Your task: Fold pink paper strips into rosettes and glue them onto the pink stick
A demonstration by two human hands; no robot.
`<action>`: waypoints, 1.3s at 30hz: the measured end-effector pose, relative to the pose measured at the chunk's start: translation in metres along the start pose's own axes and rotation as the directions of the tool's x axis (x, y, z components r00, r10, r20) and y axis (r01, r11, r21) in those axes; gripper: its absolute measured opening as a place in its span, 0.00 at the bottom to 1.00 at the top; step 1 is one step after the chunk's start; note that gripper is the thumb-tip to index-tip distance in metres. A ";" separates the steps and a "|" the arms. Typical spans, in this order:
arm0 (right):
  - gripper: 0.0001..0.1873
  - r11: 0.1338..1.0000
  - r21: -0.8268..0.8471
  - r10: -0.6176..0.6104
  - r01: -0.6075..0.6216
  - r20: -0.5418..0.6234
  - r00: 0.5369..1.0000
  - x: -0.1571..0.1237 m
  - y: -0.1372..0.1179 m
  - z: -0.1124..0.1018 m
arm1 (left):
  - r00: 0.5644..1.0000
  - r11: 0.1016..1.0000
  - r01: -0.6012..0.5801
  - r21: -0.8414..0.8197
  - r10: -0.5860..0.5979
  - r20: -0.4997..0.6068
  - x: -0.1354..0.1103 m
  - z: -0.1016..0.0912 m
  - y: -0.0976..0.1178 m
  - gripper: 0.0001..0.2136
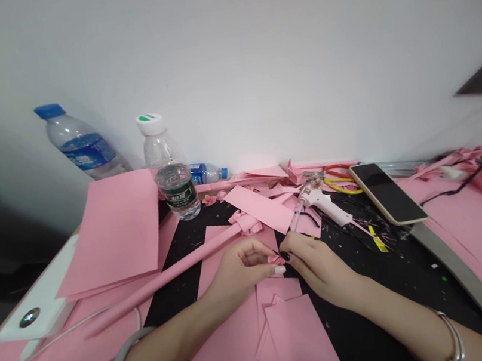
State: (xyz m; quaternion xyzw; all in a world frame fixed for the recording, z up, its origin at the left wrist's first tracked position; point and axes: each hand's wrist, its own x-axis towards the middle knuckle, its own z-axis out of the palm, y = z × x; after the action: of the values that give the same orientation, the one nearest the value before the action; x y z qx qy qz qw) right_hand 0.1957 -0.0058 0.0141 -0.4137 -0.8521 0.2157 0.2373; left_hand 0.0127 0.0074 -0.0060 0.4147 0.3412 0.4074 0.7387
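My left hand (240,268) and my right hand (317,268) meet above a black cutting mat (186,297). Their fingertips pinch a small folded piece of pink paper (275,258) between them. A long rolled pink paper stem (160,280) lies just left of my left hand, with crumpled pink paper (245,223) at its far end. Close beyond my right hand rests a white hot glue gun (321,204). Loose pink paper squares (287,336) lie under my forearms.
Stacked pink sheets (108,233) lie at the left, beside a white device (38,307) with a cable. Along the wall stand plastic water bottles (171,170). Scissors with red and yellow handles (341,180) and a smartphone (388,193) lie at the right, above a long metal ruler (469,285).
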 end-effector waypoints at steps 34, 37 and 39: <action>0.12 0.992 0.065 -0.108 0.104 0.066 0.992 0.004 0.002 -0.003 | 0.994 0.996 0.078 0.047 -0.081 0.070 0.000 0.000 0.000 0.10; 0.14 0.978 0.204 -0.043 0.031 0.055 0.998 0.006 0.002 -0.003 | 0.993 0.995 0.086 0.040 -0.089 0.077 0.000 -0.001 0.000 0.10; 0.14 0.970 0.243 -0.021 0.004 0.064 0.998 0.006 0.001 -0.003 | 0.991 0.995 0.090 0.037 -0.093 0.091 0.000 -0.002 -0.001 0.10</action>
State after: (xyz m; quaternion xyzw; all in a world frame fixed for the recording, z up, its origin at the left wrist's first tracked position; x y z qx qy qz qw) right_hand 0.1951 0.0000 0.0171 -0.3689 -0.8293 0.3304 0.2589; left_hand 0.0114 0.0078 -0.0074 0.4291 0.3316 0.3479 0.7647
